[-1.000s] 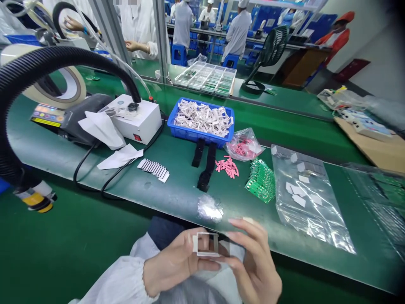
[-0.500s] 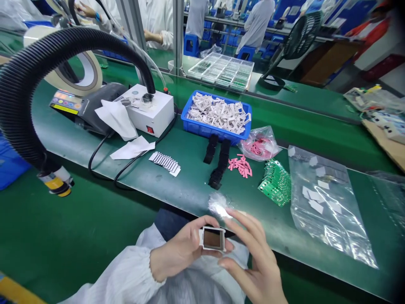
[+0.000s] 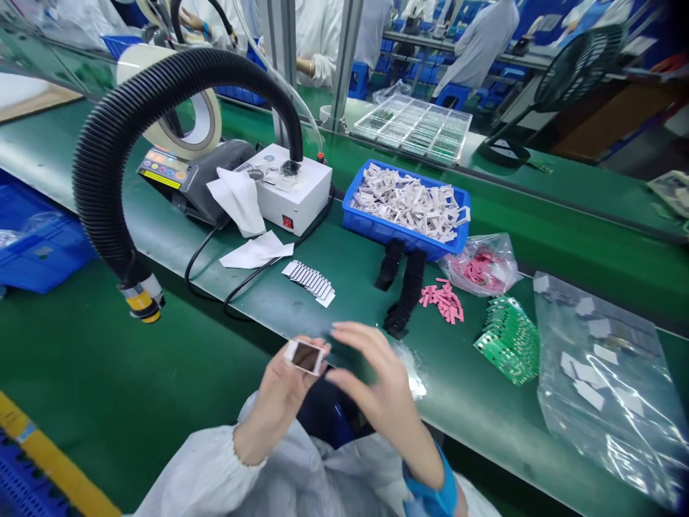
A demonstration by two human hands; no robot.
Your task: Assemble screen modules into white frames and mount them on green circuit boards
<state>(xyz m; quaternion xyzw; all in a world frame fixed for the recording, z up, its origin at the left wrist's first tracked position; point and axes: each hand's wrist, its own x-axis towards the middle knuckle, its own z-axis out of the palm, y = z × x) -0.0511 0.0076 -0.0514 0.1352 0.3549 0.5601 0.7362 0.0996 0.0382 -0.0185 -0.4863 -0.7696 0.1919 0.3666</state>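
Observation:
A small white-framed display module (image 3: 306,357) with a dark screen lies in the fingers of my left hand (image 3: 280,388), just off the bench's front edge. To its right is my right hand (image 3: 371,373), thumb and fingers apart with nothing between them; a blue band circles that wrist. Beyond my hands, a row of small white strips (image 3: 309,282) and black stacked pieces (image 3: 405,298) lie on the green bench (image 3: 355,316). Crumpled clear film (image 3: 413,370) rests behind my right hand.
A blue bin (image 3: 371,224) holds white plastic frames. Pink strips (image 3: 442,300), green circuit boards (image 3: 509,341) and a clear bag (image 3: 608,388) lie at the right. A black hose (image 3: 102,179) with a yellow nozzle arches over the left side, near a white box (image 3: 298,197). Co-workers sit beyond.
My left hand has carried the display module left and toward the bench edge. My right hand has also gone left and stays apart from it. The view has turned left.

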